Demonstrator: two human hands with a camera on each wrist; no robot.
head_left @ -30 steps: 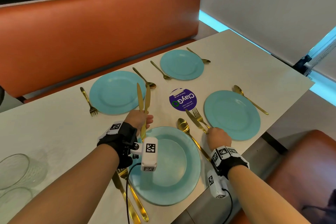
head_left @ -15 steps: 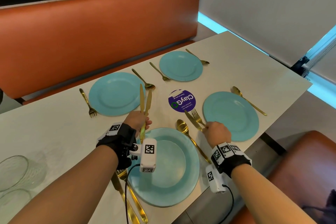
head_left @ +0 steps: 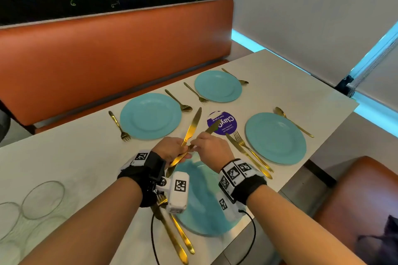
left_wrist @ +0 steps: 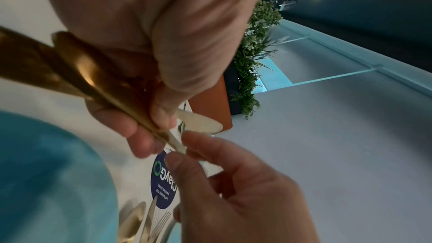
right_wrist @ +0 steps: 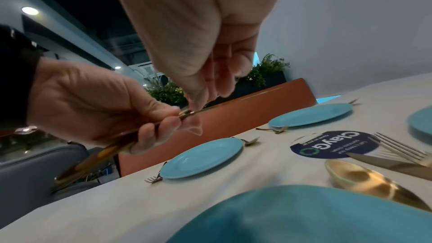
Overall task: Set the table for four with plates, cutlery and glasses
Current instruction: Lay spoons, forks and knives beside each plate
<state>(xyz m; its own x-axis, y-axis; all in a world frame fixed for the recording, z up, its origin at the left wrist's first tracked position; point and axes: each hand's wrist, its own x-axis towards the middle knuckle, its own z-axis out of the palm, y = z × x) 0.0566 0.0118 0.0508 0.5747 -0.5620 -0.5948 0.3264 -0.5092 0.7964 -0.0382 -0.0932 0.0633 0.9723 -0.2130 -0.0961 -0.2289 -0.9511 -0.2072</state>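
1. White desk (head_left: pixel 280 92) by an orange bench (head_left: pixel 107 54) carries four blue plates (head_left: pixel 150 116).
2. Left hand (head_left: pixel 170 149) grips two gold knives (head_left: pixel 191 128) above the nearest plate.
3. Right hand (head_left: pixel 212 149) pinches one knife's blade.

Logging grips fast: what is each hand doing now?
Left hand: grips two gold knives.
Right hand: pinches one of those knives.

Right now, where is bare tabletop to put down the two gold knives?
Free: the strip between the far-left teal plate and its gold spoon, and the tabletop right of the far-right teal plate past its spoon. Crowded: between the near teal plate and right-hand teal plate, by the purple sticker.
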